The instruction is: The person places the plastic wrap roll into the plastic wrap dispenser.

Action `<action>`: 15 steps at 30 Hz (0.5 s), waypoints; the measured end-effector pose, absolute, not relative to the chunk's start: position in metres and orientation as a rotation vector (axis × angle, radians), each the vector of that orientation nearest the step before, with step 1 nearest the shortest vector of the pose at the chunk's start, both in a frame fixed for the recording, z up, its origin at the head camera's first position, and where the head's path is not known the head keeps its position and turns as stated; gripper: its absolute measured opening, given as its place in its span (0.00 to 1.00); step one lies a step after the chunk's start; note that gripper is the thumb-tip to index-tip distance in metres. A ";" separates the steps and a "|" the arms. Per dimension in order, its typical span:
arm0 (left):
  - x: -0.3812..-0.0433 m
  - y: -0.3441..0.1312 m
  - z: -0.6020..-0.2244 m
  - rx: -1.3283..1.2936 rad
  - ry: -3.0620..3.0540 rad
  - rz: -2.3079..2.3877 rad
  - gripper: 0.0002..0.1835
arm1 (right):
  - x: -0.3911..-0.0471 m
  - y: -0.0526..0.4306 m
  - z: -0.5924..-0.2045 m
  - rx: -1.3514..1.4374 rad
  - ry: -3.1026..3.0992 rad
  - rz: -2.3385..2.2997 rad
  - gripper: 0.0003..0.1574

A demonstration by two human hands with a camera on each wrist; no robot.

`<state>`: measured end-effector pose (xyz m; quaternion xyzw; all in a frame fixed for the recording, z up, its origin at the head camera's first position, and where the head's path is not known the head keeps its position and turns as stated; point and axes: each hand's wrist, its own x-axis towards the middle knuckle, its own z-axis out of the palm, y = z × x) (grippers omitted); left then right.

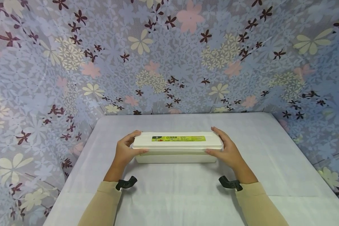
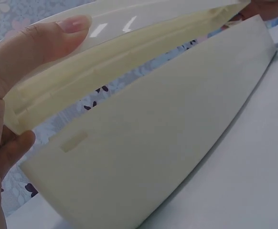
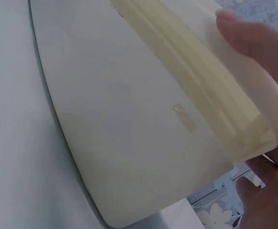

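Note:
A long white box stands on the table, its white lid (image 1: 175,145) bearing a yellow-green printed label (image 1: 178,138). My left hand (image 1: 126,151) holds the lid's left end, thumb along the front edge and fingers round the back. At the other end my right hand (image 1: 228,151) grips it the same way. In the left wrist view, a gap shows between the lid's cream-coloured underside (image 2: 115,67) and the box base (image 2: 153,119). The base rests on the table; the right wrist view shows lid and base closer together at the right end. The box's inside is hidden.
White cloth covers the table (image 1: 175,194). Floral-patterned curtains (image 1: 172,62) hang behind it and along both sides. Black wrist mounts (image 1: 126,183) stick inward from both cuffs, above the tabletop.

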<state>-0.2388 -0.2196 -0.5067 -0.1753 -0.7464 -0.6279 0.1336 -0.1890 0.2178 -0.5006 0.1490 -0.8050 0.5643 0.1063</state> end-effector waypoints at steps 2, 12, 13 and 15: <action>-0.238 -0.220 -0.507 -0.516 -2.163 -1.822 0.43 | -0.189 0.217 -0.501 0.412 -2.398 1.601 0.64; -0.238 -0.220 -0.512 -0.533 -2.178 -1.815 0.43 | -0.173 0.205 -0.481 0.364 -2.415 1.542 0.56; -0.238 -0.220 -0.512 -0.533 -2.183 -1.811 0.44 | -0.170 0.203 -0.477 0.371 -2.410 1.546 0.55; -0.237 -0.220 -0.512 -0.534 -2.196 -1.797 0.44 | -0.167 0.201 -0.472 0.403 -2.395 1.535 0.55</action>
